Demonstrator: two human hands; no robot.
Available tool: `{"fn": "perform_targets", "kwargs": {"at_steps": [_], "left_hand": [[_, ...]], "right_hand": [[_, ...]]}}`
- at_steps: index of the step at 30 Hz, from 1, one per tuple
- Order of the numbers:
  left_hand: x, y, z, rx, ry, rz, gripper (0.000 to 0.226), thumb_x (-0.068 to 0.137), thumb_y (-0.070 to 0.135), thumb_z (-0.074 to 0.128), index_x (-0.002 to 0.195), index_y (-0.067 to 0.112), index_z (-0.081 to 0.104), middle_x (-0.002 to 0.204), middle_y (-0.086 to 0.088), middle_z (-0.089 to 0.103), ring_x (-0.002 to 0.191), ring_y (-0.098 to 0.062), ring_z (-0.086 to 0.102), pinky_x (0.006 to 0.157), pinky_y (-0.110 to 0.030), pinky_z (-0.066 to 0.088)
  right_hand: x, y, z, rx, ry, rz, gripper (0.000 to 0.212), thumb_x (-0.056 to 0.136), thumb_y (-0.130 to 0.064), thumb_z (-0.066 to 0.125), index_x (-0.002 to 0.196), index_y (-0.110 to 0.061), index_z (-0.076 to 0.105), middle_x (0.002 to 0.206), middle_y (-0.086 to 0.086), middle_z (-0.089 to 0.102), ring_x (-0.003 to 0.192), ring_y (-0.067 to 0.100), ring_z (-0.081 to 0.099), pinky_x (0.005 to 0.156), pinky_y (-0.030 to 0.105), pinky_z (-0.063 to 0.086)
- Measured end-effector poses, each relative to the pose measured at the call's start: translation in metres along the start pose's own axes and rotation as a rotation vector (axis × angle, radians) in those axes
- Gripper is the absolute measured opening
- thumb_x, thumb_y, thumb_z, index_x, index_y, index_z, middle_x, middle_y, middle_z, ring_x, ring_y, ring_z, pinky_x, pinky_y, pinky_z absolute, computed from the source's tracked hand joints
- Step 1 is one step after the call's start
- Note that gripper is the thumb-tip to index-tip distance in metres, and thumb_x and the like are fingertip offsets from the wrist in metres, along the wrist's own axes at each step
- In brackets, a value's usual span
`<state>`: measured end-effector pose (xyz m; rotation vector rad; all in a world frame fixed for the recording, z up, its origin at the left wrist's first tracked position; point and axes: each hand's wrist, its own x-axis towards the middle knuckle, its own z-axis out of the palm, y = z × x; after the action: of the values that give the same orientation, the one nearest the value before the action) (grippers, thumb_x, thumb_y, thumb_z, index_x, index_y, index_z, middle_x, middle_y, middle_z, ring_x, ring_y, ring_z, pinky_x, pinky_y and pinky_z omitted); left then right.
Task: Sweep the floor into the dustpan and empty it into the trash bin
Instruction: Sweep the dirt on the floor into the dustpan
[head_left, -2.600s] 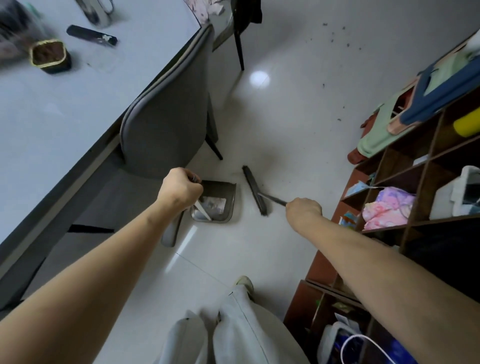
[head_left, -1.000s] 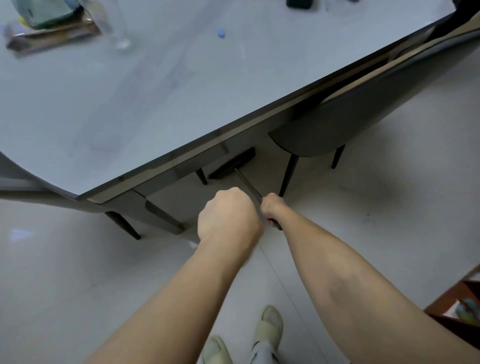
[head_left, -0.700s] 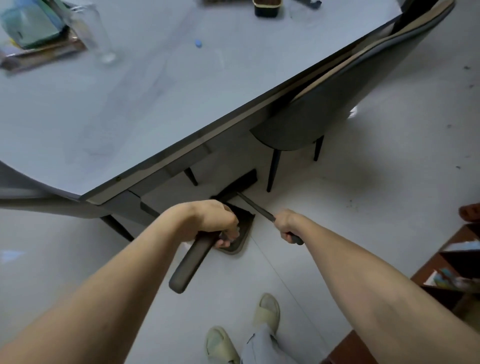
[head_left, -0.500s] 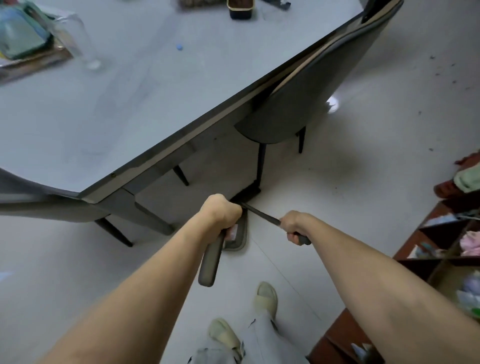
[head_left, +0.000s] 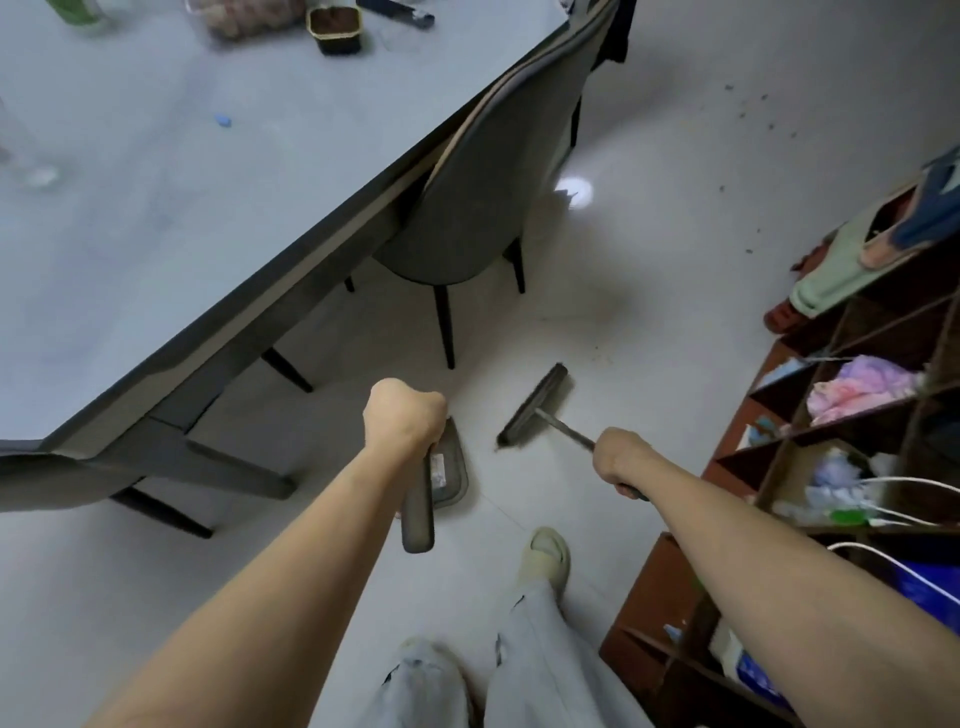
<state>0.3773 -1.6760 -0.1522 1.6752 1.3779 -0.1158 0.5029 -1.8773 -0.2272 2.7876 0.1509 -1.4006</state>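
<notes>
My left hand (head_left: 402, 418) grips the grey handle of the dustpan (head_left: 453, 470), whose pan sits low over the pale floor just beyond my fist with a scrap of paper in it. My right hand (head_left: 621, 457) grips the thin handle of the broom (head_left: 532, 405). Its dark head lies on the floor to the right of the pan, a short gap between them. Dark crumbs (head_left: 748, 111) dot the floor far off at the upper right. No trash bin is in view.
A grey table (head_left: 156, 197) fills the left, with a grey chair (head_left: 488, 208) tucked at its edge; their dark legs stand just beyond the dustpan. A brown cubby shelf (head_left: 810, 415) with clothes and cables lines the right. My foot (head_left: 545, 556) is below the broom.
The broom head has come out from under the table and now lies in the open, right of the dustpan. My view has swung right, bringing the shelf into sight.
</notes>
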Motion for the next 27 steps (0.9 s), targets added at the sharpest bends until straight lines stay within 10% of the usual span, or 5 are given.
{"fn": "perform_targets", "kwargs": {"at_steps": [10,15,27], "left_hand": [[0.055,0.069,0.093,-0.028,0.168,0.039,0.015,0.08,0.005,0.044,0.086,0.002,0.057,0.083,-0.013,0.061,0.067,-0.026,0.056,0.062,-0.029,0.047],[0.098,0.085,0.147,-0.016,0.238,0.055,0.025,0.081,0.006,0.046,0.102,0.013,0.059,0.098,-0.006,0.063,0.086,-0.033,0.064,0.082,-0.039,0.054],[0.183,0.096,0.213,-0.239,0.196,0.029,0.019,0.077,-0.001,0.04,0.081,0.017,0.045,0.074,-0.007,0.055,0.048,-0.021,0.056,0.052,-0.03,0.05]], "right_hand": [[0.122,0.015,-0.074,0.138,0.063,-0.188,0.05,0.094,-0.006,0.037,0.141,-0.023,0.045,0.08,0.01,0.056,0.055,0.022,0.052,0.042,0.025,0.043],[0.191,-0.008,-0.088,0.007,0.183,-0.341,0.045,0.095,-0.008,0.038,0.137,-0.021,0.047,0.116,0.013,0.06,0.098,0.032,0.059,0.078,0.032,0.051],[0.318,-0.108,-0.091,0.286,0.033,-0.438,0.042,0.098,-0.021,0.04,0.138,-0.028,0.048,0.089,0.011,0.057,0.045,0.022,0.046,0.038,0.02,0.037]]}}
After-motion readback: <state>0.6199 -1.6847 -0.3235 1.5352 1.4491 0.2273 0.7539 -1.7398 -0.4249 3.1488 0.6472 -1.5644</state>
